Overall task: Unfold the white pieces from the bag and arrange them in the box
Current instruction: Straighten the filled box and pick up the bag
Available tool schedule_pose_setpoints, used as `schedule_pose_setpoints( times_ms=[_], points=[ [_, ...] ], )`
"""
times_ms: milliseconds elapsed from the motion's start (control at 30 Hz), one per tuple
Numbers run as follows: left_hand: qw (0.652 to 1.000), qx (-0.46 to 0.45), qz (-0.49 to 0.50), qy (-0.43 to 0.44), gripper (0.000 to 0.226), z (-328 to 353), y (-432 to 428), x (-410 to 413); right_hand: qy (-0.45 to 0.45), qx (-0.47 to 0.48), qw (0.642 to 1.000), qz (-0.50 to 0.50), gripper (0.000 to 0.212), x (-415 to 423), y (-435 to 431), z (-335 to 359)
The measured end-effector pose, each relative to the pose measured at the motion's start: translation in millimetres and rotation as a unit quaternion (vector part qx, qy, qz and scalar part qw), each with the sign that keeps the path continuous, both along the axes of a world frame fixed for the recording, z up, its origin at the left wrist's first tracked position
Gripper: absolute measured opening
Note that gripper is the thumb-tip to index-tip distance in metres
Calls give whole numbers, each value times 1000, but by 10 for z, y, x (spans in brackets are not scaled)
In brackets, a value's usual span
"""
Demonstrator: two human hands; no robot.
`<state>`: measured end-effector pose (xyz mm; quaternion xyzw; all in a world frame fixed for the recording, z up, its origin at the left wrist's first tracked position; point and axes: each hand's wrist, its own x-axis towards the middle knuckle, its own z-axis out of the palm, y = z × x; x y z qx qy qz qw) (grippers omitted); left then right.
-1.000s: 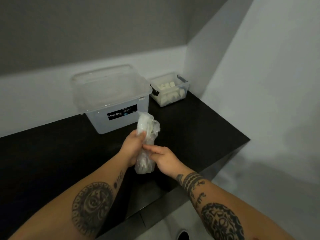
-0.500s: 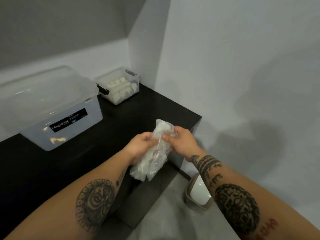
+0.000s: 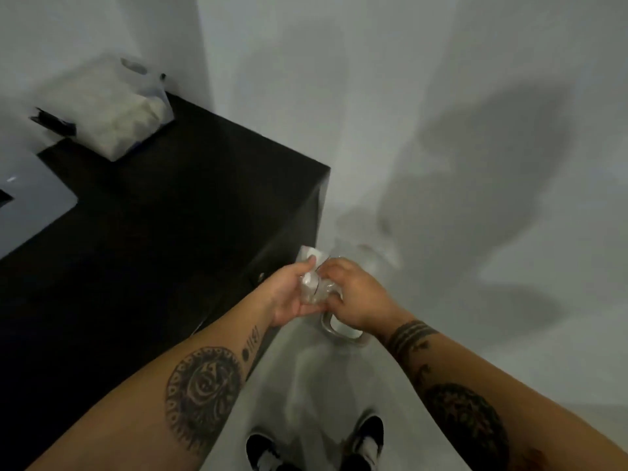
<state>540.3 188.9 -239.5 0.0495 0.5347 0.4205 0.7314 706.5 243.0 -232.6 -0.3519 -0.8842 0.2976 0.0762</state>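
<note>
Bag: a crumpled clear plastic bag (image 3: 314,282) sits just below the centre of the frame, squeezed between both hands, off the right edge of the table and above the floor.
Left hand: the left hand (image 3: 289,294) cups the bag from the left, palm turned up, its grip closed around the plastic.
Right hand: the right hand (image 3: 353,297) covers the bag from the right, its grip pinching the plastic against the other hand.
Bag contents: pale shapes show through the plastic, though blur makes them hard to tell apart.
Small box: a clear box (image 3: 112,110) holding white pieces (image 3: 132,124) stands at the far corner of the black table (image 3: 176,212), upper left of the frame, blurred.
Large box: the corner of a bigger clear box (image 3: 30,202) shows at the left edge, on the table.
Floor: a pale bin (image 3: 343,331) with a rounded rim lies directly below the hands; dark shoes (image 3: 368,436) appear at the bottom centre.
</note>
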Motion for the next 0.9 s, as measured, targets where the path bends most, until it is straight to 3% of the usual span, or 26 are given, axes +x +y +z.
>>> schedule_pose_setpoints(
  times_ms=[100, 200, 267, 333, 367, 500, 633, 767, 900],
  points=[
    [997, -37, 23, 61, 34, -448, 73, 178, 14, -29, 999, 15, 53, 292, 0, -465],
    [992, -71, 51, 87, 29, -853, 151, 434, 23, -122, 979, -160, 62, 480, -59, -999],
    [990, -86, 54, 100, 27, -1196, 207, 618, 81, -261, 912, -306, 60, 501, -90, -1329],
    [988, -103, 59, 98, 27, -1620, 266, 770, 162, -412, 810, -386, 53, 482, -83, -1708],
    [986, -115, 57, 104, 28, -1824, 292, 828, 176, -446, 778, -407, 49, 479, -64, -1899],
    [974, -164, 50, 150, 34, -2667, 408, 989, 126, -416, 770, -468, 32, 510, 78, -2770],
    [956, -196, 123, 179, 40, -3423, 511, 1131, 103, -441, 694, -560, 42, 500, 291, -3650],
    [942, -159, 133, 265, 17, -4118, 609, 1259, 121, -451, 632, -618, 30, 473, 516, -4461],
    [924, -165, 66, 337, 9, -4611, 776, 1266, 122, -442, 619, -638, 13, 437, 618, -5061]
  ],
)
